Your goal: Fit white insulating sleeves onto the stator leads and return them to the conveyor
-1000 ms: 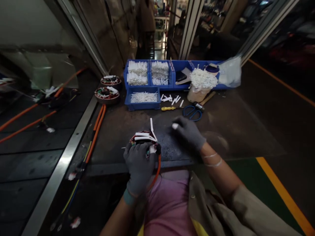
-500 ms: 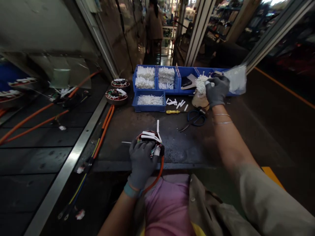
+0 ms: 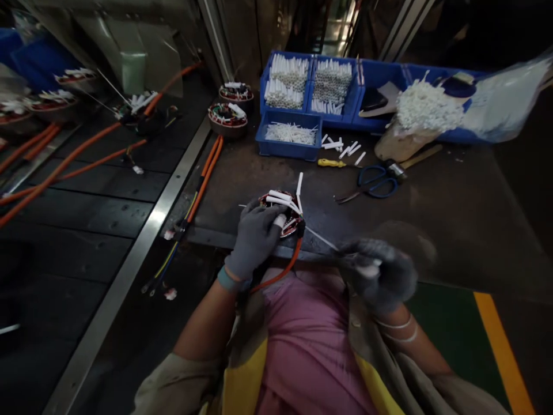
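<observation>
My left hand (image 3: pixel 259 233), in a grey glove, grips the near left side of a round wired part (image 3: pixel 288 226) at the bench's front edge. White sleeves (image 3: pixel 283 199) lie across that part, and an orange cable (image 3: pixel 297 253) runs from it toward my body. To the right, my right hand (image 3: pixel 378 274), gloved and blurred, is closed on a thin white strand (image 3: pixel 322 237) that stretches toward the part. Whether the strand's far end touches the part is unclear.
Blue bins (image 3: pixel 311 115) of white tubes stand at the back, with a blue tray (image 3: pixel 287 151) before them. A white bundle (image 3: pixel 427 106), blue-handled scissors (image 3: pixel 380 184) and a yellow-handled tool (image 3: pixel 332 163) lie right. Round parts (image 3: pixel 227 124) and orange cables (image 3: pixel 209 167) are left.
My right hand has come back from the white bundle to the bench's front edge, now with a thin white strand. My left hand stays on the round part. The view has tilted down.
</observation>
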`<state>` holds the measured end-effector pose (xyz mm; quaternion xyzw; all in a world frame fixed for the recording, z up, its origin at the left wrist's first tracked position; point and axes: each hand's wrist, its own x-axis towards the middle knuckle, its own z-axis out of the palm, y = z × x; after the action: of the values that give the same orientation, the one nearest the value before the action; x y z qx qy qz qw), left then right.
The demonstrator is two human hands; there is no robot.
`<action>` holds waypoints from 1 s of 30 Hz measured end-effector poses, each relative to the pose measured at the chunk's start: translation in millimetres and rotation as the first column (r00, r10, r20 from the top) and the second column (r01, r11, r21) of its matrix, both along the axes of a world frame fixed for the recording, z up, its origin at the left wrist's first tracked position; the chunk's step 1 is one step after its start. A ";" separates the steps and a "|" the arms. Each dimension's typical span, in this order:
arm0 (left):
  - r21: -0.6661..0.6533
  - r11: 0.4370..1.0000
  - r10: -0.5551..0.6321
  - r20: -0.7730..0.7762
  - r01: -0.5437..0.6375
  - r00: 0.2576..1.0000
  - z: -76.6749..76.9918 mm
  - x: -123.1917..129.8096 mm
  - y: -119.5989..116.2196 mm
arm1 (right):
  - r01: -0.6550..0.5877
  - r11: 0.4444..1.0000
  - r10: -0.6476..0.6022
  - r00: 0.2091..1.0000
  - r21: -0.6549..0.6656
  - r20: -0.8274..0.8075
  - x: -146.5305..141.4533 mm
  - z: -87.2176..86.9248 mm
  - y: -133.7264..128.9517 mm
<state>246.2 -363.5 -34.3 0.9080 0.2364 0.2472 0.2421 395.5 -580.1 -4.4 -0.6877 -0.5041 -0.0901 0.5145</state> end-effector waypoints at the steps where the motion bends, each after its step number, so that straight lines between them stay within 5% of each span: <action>1: 0.005 1.000 -0.001 -0.014 0.001 1.000 -0.7 0.1 2.2 | -0.037 0.999 0.039 0.997 -0.029 0.064 -8.6 -4.4 -2.5; 5: 0.011 1.000 -0.027 -0.035 0.027 0.999 -1.6 -0.3 4.8 | -0.023 0.999 0.032 0.973 -0.043 0.230 -18.3 -16.3 2.7; 13: -0.009 0.999 -0.053 -0.006 0.053 0.999 -2.0 -1.7 4.4 | -0.086 0.995 0.095 0.971 -0.049 0.220 -19.8 -26.1 15.4; 19: 0.007 1.000 -0.004 -0.034 0.004 0.999 3.5 3.5 -5.3 | -0.245 0.935 0.290 0.944 -0.257 0.154 -19.5 -41.7 54.9; 24: -0.018 0.983 0.185 0.126 -0.185 0.975 0.8 5.7 -15.2 | -0.114 0.975 0.126 0.990 -0.188 0.055 -16.2 -33.7 71.7; 30: 0.064 0.991 0.103 0.180 -0.116 0.978 -5.1 6.7 -13.1 | -0.062 0.983 0.079 0.992 -0.174 0.096 -16.6 -30.8 74.2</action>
<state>252.9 -376.6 -39.4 0.8766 0.2542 0.3480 0.2141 378.9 -505.8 -35.2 -0.7054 -0.5598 -0.0636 0.4301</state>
